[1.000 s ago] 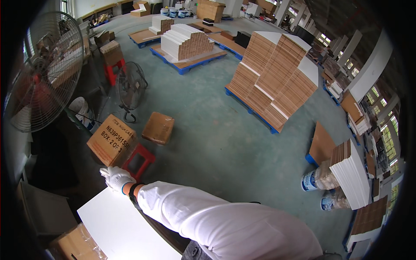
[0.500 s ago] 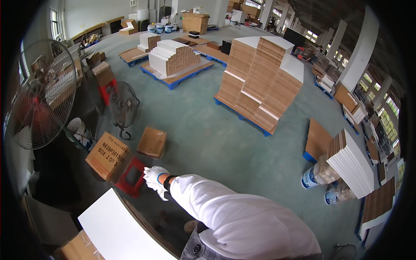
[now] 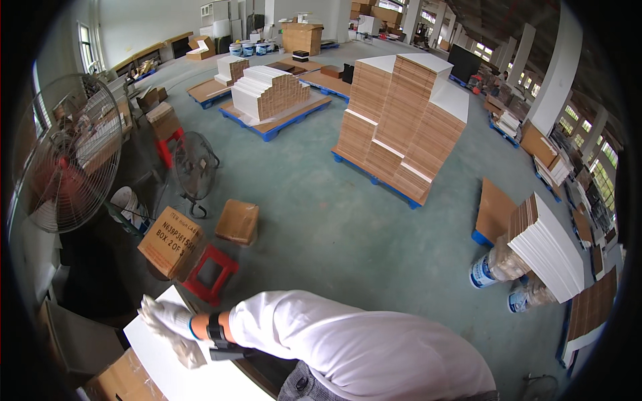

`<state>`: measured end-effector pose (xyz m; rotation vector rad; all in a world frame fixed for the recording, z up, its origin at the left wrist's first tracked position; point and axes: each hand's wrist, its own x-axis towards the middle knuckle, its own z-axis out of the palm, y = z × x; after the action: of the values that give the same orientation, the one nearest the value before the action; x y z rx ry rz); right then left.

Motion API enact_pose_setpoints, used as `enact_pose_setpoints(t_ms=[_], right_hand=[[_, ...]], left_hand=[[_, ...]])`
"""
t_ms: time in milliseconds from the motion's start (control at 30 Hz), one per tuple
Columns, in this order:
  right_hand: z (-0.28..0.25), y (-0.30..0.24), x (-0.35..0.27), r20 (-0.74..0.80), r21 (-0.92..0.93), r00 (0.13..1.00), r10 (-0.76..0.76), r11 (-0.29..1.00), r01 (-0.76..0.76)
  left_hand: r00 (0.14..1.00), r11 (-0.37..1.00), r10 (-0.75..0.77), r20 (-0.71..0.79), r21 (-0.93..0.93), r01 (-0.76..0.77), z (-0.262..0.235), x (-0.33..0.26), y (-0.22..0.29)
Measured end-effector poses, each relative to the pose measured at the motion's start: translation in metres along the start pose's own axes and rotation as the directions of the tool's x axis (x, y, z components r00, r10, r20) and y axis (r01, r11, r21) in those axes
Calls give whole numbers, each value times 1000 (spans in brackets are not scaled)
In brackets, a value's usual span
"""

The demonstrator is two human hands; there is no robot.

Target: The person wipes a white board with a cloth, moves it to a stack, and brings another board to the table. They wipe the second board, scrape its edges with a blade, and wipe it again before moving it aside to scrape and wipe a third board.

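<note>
Nearest, down at the near left: a large white flat board (image 3: 194, 374) on the bench, with its long axis slanting from the near right up to the far left and its far corner poking toward a red plastic stool (image 3: 210, 274). Pressed onto that far-left end of the board, the right hand (image 3: 170, 323) in a white cloth glove, fingers loosely spread and lying flat, closed around nothing. Reached there across the body in a white long sleeve, with a black band (image 3: 215, 329) at the wrist. No sign of the left hand anywhere in view, so no telling its state. Clearly nearer to the board, then, the right hand, already touching it.

Just under the board's near-left edge, a plain brown cardboard box (image 3: 117, 382). Just beyond the far corner, the red stool on the green floor (image 3: 334, 220), and touching the stool's far-left side, a tilted brown printed carton (image 3: 172, 242). Near that, slightly right, a smaller brown box (image 3: 237, 221). Farther back, a black floor fan (image 3: 195, 167), and at the far left a much larger wire-caged fan (image 3: 63, 160).

Well apart at the right, a stack of white sheets (image 3: 548, 250) with blue-and-white drums (image 3: 491, 264) beside it. Far off in the middle, a tall stepped stack of brown cardboard on a blue pallet (image 3: 401, 120).

Nothing between hand and board; only the stool and carton crowding the far corner.
</note>
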<state>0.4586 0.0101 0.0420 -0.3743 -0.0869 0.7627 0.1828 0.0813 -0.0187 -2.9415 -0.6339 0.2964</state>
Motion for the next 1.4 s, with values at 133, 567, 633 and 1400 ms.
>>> enact_pose_setpoints(t_ms=[133,567,633,1400], right_hand=[[16,39,-66,-36,-991,999,-8,-131,-37],[-26,103,-79,215,-618,962,171,-738,270],[-29,101,-76,254,-646,965,71,-730,223],[-48,31,36,350,-329,916,-194,-942,-73]], left_hand=[[1000,1000,-1,9,-7,1,1,-1,-3],[1000,1000,-7,23,21,6,-4,-5,-7],[1000,1000,-4,21,25,4,-5,-6,-4],[910,870,-414,14,-287,400,33,-67,-85]])
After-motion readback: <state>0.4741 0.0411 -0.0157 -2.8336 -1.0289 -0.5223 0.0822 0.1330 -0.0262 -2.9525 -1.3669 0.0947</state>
